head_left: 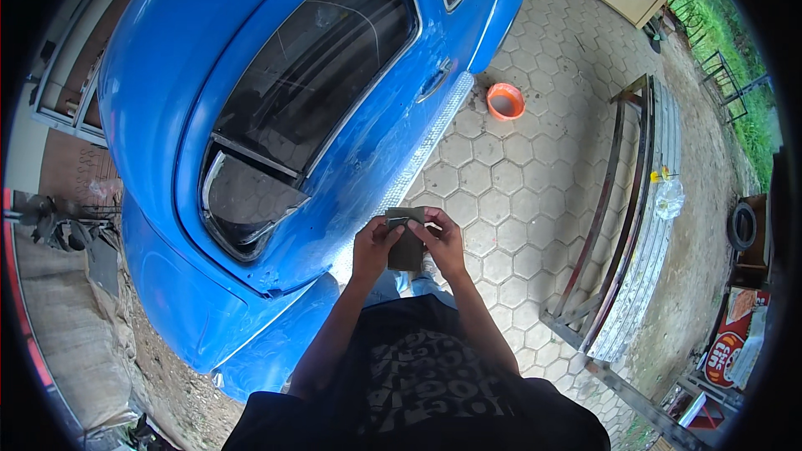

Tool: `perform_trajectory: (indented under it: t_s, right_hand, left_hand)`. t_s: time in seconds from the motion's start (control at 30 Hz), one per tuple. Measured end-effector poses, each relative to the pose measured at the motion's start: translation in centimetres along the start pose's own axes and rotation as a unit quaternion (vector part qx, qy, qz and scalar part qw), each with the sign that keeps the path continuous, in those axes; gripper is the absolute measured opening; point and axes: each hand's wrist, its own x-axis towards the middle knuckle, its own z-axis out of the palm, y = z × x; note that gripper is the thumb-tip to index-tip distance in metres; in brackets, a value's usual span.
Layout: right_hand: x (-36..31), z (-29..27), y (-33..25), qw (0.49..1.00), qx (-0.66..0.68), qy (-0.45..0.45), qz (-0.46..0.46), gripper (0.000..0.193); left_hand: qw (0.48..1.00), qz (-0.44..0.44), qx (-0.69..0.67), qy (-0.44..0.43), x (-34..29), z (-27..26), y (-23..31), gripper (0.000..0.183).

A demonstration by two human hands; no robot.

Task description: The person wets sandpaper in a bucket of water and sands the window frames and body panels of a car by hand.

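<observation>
In front of my body, my left hand (375, 240) and my right hand (445, 244) pinch a dark grey-brown piece of sandpaper (406, 254). The thumbs of both hands meet near its upper part, where it looks folded over, and the lower part hangs down between the hands. To the left stands a blue car (159, 67), apart from both hands. Pale, dull patches mark its door (368, 146) below the side window (322, 58).
An orange bucket (516, 112) with cloudy liquid stands on the hexagonal paving (501, 179) beyond my hands. A long metal bench (647, 242) stands to the right, with a clear plastic bag (669, 200) on it. A tyre (740, 227) lies at the far right.
</observation>
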Motion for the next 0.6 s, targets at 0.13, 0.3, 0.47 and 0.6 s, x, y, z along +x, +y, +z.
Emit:
perform_trajectory:
  t_s: [0.13, 0.3, 0.47, 0.6]
  right_hand:
    - [1.3, 0.3, 0.9, 0.996, 0.026, -0.031, 0.080, 0.022]
    - [4.0, 0.7, 0.4, 0.994, -0.078, 0.002, 0.076, 0.015]
    - [7.6, 2.6, -0.9, 0.996, 0.046, -0.034, 0.062, 0.019]
    - [11.4, 3.1, 0.9, 0.997, -0.065, -0.047, 0.022, 0.018]
  left_hand:
    - [0.997, 0.004, 0.081, -0.018, 2.2, -1.4, -1.0, 0.036]
    - [0.996, 0.032, 0.077, -0.034, 5.2, -2.0, -2.3, 0.035]
    - [0.995, 0.004, -0.061, -0.083, 8.9, -2.4, -1.4, 0.031]
    - [0.993, 0.046, -0.074, -0.073, 11.9, -3.5, -0.7, 0.031]
